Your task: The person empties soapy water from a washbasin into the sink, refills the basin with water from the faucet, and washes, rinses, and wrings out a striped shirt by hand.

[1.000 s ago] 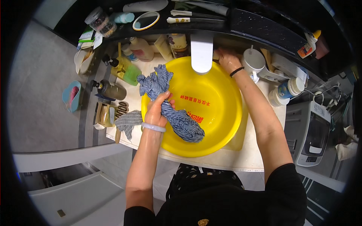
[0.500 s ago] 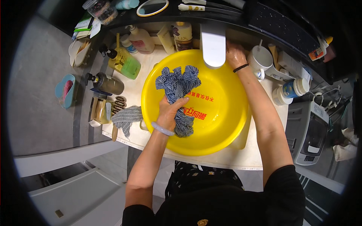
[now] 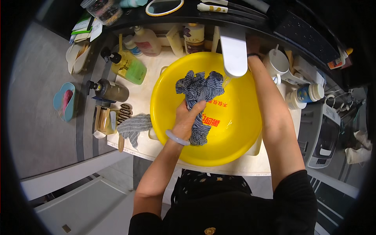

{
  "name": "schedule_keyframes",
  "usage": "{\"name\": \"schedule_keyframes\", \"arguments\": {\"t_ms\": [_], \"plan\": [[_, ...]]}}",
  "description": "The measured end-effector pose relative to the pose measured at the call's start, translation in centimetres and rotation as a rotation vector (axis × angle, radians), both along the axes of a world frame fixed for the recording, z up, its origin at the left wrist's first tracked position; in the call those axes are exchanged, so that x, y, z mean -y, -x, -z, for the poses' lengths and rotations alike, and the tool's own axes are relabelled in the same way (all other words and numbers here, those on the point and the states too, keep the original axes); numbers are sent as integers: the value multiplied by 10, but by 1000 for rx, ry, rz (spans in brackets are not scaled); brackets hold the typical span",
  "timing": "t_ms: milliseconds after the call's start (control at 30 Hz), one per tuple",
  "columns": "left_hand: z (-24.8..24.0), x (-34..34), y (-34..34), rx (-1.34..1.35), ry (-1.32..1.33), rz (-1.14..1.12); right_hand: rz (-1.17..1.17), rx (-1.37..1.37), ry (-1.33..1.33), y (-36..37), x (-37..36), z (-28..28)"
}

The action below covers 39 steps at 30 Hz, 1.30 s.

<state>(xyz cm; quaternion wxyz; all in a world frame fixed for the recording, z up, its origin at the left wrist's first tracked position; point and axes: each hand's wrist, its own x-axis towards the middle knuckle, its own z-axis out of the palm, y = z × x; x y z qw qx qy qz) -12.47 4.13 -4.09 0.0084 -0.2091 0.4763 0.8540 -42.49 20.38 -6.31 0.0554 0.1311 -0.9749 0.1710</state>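
My left hand (image 3: pixel 187 121) is closed around the middle of a bunched blue-and-white striped cloth (image 3: pixel 201 89). Crumpled folds stand out above the fist, and a tail of fabric hangs below it. The cloth is held over a large yellow basin (image 3: pixel 243 131) with red print on its floor. Close by the cloth's upper right is the tip of a white faucet (image 3: pixel 234 53), with what looks like a thin stream of water under it. My right hand (image 3: pixel 253 47) reaches behind the faucet into shadow; its fingers are hidden there.
Pump bottles, one yellow-green (image 3: pixel 131 69) and one dark (image 3: pixel 109 90), stand left of the basin. A grey striped cloth (image 3: pixel 135 127) lies against its left side. On the right are a white mug (image 3: pixel 277 62) and a blue-and-white jar (image 3: pixel 307 93). A black shelf (image 3: pixel 188 19) runs along the back.
The striped cloth in my left hand has shifted right, and its top now reaches the faucet tip. My right hand has gone deeper into the shadow behind the faucet. The view has shifted slightly.
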Motion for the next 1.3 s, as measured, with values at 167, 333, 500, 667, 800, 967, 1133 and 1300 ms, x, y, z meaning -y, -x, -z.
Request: {"name": "schedule_keyframes", "arguments": {"t_ms": [167,333,500,667,800,967,1133,1300], "plan": [[-8,-5,10,-106,51,-28,83,-117,-170,-19,-7,-24],[2,11,18,-150,145,-61,-134,321,548,-155,-15,-52],[-19,-9,18,-125,81,165,-231,676,961,-218,-11,-37],[-24,21,15,-107,154,133,-49,827,1227,-217,-35,-28],[-22,49,13,-95,-40,95,23,728,1172,-228,-36,-43],[-37,32,4,-220,-77,357,-106,888,1331,-252,8,-48],[-20,74,12,-176,341,188,63,783,1430,-249,-16,-65],[-31,115,9,-34,240,44,232,745,1290,-240,-75,-70]]}}
